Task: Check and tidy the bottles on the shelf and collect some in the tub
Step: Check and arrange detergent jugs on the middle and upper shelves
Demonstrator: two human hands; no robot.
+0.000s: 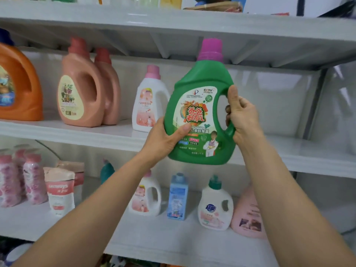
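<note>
While gripping the green bottle (200,112) (right hand (243,117) round its handle, left hand (163,141) at its lower side), keep upright; reseat behind the shelf (57,132) front edge.

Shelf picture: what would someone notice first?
The big green bottle with its bright magenta cap, held up in the middle in front of the shelf. The left hand grips its lower side and the right hand holds its handle. To the left, an orange jug and two salmon-pink bottles stand on the shelf.
</note>
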